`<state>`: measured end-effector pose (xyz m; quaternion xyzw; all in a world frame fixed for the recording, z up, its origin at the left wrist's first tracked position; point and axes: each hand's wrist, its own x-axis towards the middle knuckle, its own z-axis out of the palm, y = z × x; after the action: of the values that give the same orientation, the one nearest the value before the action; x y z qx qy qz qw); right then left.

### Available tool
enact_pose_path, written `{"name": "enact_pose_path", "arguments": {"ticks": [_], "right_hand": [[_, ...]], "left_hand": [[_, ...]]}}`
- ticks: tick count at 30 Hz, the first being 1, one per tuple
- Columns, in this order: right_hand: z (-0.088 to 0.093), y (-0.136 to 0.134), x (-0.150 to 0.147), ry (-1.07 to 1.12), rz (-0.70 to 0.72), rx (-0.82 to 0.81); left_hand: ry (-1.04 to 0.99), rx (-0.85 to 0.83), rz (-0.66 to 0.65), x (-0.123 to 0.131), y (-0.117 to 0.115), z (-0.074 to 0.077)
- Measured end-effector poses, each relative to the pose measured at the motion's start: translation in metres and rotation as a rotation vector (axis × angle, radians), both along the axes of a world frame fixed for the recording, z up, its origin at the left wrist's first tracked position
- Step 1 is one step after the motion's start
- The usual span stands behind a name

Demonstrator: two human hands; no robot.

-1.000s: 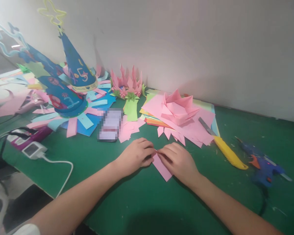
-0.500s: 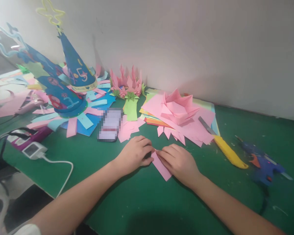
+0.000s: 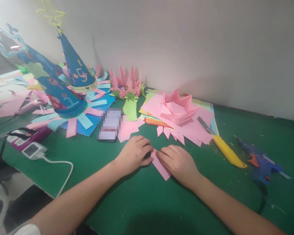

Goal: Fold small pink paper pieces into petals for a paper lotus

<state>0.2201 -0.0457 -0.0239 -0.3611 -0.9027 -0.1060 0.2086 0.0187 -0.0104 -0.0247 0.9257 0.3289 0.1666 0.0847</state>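
A small strip of pink paper (image 3: 161, 167) lies slantwise on the green table (image 3: 127, 202), between my two hands. At its upper left end my left hand (image 3: 134, 153) is closed, with thumb and fingers pinching the paper's edge. My right hand (image 3: 177, 161) rests along the other side, its bent fingers pressed on the upper part of the paper. The fingertips of both hands nearly meet at the top corner, and they hide the fold there. Just beyond them lie several small pointed pink paper pieces (image 3: 170, 133).
A pink paper lotus (image 3: 177, 109) sits on stacked coloured sheets. Rightward lie a yellow-handled knife (image 3: 229, 151) and a blue glue gun (image 3: 262, 166). Leftward are a phone (image 3: 110, 125), blue cone hats (image 3: 74, 62), a pink paper crown (image 3: 127, 83) and a power strip (image 3: 29, 137) with a white cable.
Almost nothing differs. Both hands keep their hold on the pink paper, and the view has shifted very slightly.
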Motion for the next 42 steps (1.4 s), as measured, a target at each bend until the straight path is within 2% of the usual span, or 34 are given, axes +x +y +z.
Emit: {"name": "enact_pose_path", "arguments": {"ticks": [24,42], "right_hand": [[-0.0049,-0.0018,0.0011,-0.024,-0.012,-0.01],[-0.007,0.0012,0.0061,-0.074,0.067,-0.044]], "left_hand": [[-0.01,0.066,-0.09,0.0001,0.0009,0.0003],[0.015,0.026,-0.007,0.0007,-0.0002,0.0023]]}}
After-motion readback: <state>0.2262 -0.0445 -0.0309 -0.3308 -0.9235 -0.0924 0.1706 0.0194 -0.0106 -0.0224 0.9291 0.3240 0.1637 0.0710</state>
